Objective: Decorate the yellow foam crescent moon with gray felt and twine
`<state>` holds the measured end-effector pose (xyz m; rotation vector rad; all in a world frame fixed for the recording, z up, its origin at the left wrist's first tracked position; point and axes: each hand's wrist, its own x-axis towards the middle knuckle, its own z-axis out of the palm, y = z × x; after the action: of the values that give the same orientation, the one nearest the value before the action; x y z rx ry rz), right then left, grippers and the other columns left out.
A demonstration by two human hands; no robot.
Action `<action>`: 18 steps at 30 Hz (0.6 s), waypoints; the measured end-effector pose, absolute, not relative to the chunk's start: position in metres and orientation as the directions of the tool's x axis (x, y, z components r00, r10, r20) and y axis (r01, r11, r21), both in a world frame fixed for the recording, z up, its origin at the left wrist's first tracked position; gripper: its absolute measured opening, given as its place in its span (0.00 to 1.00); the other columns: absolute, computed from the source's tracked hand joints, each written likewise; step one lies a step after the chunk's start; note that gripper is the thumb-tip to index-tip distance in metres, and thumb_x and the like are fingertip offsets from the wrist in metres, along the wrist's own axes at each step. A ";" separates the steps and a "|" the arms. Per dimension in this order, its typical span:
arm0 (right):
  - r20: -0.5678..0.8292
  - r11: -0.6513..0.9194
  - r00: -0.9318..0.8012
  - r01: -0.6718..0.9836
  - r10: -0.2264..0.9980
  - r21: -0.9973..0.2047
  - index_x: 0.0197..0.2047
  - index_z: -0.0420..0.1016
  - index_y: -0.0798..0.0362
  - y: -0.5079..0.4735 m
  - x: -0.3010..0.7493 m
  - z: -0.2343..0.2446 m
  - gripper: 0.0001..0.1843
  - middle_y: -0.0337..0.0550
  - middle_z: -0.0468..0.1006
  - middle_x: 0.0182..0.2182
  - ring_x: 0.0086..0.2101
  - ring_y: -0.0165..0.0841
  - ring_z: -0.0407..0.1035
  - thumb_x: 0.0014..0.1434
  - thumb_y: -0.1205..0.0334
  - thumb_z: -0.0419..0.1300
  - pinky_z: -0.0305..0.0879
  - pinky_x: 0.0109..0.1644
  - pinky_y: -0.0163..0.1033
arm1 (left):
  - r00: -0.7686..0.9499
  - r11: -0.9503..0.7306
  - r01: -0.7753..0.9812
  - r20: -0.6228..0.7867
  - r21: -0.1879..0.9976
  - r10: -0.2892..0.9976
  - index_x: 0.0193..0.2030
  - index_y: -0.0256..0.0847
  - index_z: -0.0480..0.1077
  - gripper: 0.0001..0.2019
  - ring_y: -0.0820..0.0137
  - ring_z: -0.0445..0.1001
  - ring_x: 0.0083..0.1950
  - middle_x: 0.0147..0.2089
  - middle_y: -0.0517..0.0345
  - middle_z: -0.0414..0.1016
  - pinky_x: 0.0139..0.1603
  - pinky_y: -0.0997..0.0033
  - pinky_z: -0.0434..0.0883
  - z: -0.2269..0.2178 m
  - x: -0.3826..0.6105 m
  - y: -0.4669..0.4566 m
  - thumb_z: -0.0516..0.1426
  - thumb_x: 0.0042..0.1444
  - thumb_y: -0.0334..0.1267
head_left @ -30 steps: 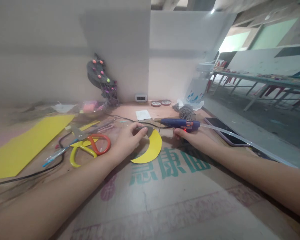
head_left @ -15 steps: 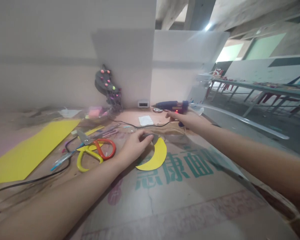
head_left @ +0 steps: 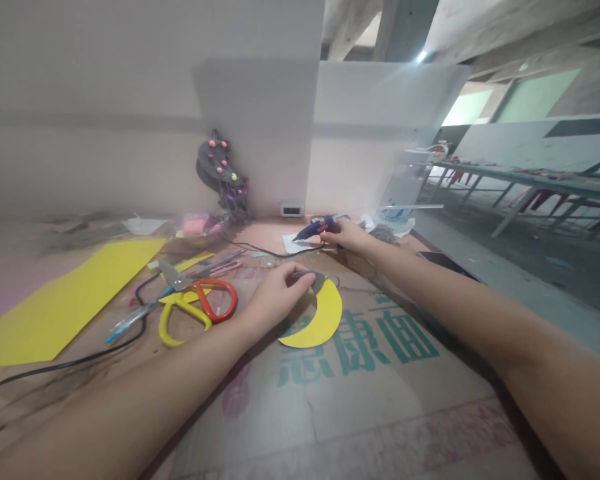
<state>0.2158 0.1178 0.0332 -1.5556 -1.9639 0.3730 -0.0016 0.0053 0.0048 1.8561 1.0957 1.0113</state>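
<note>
My left hand (head_left: 275, 297) rests on the cardboard table cover with its fingers pressed down on a small grey piece (head_left: 307, 277) at the upper tip of a yellow crescent cut-out (head_left: 317, 317). My right hand (head_left: 353, 237) reaches farther back and is closed round a blue glue gun (head_left: 316, 229). The gun's nozzle points left and down onto a small white paper square (head_left: 296, 243). A clear glue stick (head_left: 410, 207) pokes out behind the gun.
Scissors with one yellow and one orange handle (head_left: 195, 307) lie left of my left hand, beside pens and a black cable (head_left: 80, 360). A yellow sheet (head_left: 65, 293) covers the left side. A dark beaded craft (head_left: 223, 173) leans in the corner. A phone (head_left: 443, 261) lies right.
My right hand has carried the glue gun from the table near the crescent up, back and left, and its nozzle now touches down on the white paper. My left hand has stayed on the grey piece.
</note>
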 end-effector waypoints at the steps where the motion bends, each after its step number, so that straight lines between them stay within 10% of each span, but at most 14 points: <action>1: 0.297 0.276 -0.123 0.782 0.947 -0.559 0.43 0.77 0.59 0.111 0.219 0.034 0.17 0.48 0.81 0.35 0.38 0.38 0.73 0.58 0.54 0.61 0.67 0.46 0.40 | 0.318 -0.358 0.331 0.254 0.873 0.913 0.35 0.39 0.70 0.12 0.68 0.72 0.31 0.30 0.59 0.76 0.32 0.72 0.66 0.005 -0.001 0.005 0.55 0.57 0.46; 6: 0.411 0.321 -0.070 0.746 0.909 -0.583 0.50 0.74 0.56 0.049 0.226 0.033 0.18 0.51 0.77 0.49 0.46 0.39 0.71 0.64 0.56 0.53 0.66 0.50 0.43 | 0.318 -0.356 0.327 0.252 0.876 0.914 0.36 0.39 0.70 0.12 0.69 0.71 0.30 0.29 0.58 0.75 0.31 0.72 0.66 0.006 -0.001 0.005 0.54 0.57 0.46; 18: 0.127 0.168 -0.224 0.174 0.966 -0.970 0.57 0.61 0.48 -0.020 0.204 0.016 0.26 0.45 0.74 0.49 0.16 0.18 0.58 0.56 0.63 0.62 0.59 0.17 0.30 | 0.353 -0.258 0.309 0.141 0.915 0.925 0.39 0.40 0.68 0.16 0.74 0.64 0.21 0.26 0.61 0.72 0.19 0.77 0.60 0.003 -0.003 0.003 0.55 0.57 0.53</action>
<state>0.2039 -0.0201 0.0164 -1.1253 -1.5770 1.1502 -0.0030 0.0026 0.0029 1.7637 1.0956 0.9093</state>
